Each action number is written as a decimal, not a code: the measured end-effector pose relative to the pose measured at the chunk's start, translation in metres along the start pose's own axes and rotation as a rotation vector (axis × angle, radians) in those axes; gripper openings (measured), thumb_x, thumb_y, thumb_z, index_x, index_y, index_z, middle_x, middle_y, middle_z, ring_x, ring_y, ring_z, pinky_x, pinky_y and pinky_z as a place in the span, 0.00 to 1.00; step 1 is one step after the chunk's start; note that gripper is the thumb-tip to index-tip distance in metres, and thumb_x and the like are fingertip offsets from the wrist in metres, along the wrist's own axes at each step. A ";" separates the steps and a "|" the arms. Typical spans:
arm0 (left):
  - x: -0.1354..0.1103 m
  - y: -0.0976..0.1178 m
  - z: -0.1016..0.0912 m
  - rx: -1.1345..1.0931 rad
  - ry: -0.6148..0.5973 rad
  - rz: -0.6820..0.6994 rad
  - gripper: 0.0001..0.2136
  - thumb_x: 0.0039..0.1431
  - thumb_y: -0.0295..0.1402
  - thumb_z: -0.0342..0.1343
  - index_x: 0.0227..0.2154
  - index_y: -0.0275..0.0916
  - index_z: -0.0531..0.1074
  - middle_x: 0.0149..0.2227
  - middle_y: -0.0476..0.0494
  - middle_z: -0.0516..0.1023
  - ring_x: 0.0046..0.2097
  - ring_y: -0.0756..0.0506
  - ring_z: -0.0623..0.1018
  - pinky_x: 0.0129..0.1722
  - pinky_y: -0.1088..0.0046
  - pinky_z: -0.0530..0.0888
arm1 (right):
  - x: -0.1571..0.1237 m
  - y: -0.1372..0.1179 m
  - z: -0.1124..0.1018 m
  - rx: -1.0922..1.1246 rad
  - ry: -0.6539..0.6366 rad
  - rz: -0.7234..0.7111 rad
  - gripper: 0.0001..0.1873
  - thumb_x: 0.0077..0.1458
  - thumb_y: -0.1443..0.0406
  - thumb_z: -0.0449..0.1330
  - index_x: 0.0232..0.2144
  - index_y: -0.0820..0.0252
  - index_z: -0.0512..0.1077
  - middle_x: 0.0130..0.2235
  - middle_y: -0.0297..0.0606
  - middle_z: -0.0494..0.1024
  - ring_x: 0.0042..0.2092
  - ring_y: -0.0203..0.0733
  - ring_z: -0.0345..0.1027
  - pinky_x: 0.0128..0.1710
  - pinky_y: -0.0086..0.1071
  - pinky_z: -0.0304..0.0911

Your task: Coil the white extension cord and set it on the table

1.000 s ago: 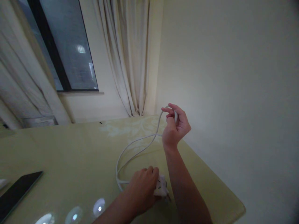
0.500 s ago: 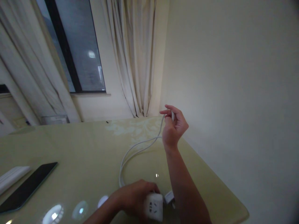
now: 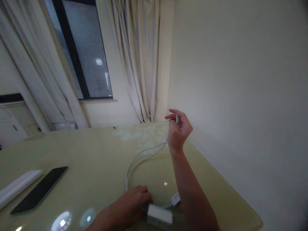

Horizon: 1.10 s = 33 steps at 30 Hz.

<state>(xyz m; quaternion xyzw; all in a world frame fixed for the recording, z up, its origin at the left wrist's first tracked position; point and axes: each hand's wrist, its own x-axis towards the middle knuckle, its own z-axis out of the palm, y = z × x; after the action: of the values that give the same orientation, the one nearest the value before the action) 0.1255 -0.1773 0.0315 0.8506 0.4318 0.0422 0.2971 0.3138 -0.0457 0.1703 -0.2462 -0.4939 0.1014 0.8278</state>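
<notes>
My right hand is raised above the far right part of the table, fingers curled around a loop of white cable. The cable runs in a double strand down across the table toward me. My left hand rests on the table near its front edge, fingers closed on a white power strip block. A white plug lies just right of the block, beside my right forearm.
The glossy yellow-green table fills the lower view. A dark phone and a white ribbed bar lie at the left. Curtains and a dark window stand behind; a bare wall is on the right.
The view has swung slightly right and up. My left hand has turned the power strip block so its socket face no longer shows. My right hand stays raised, holding the cable.
</notes>
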 end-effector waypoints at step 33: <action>0.025 0.019 -0.157 -1.579 0.852 0.099 0.13 0.74 0.38 0.52 0.32 0.38 0.68 0.20 0.62 0.54 0.14 0.58 0.47 0.12 0.84 0.49 | -0.037 0.014 0.029 -0.141 -0.793 0.369 0.27 0.72 0.46 0.52 0.36 0.59 0.79 0.35 0.39 0.83 0.36 0.39 0.74 0.40 0.33 0.67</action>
<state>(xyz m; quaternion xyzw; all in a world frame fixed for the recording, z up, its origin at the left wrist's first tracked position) 0.1030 -0.0934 0.1655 0.3286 0.3136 0.6514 0.6078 0.2718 -0.0407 0.1459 -0.3281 -0.7268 0.3002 0.5234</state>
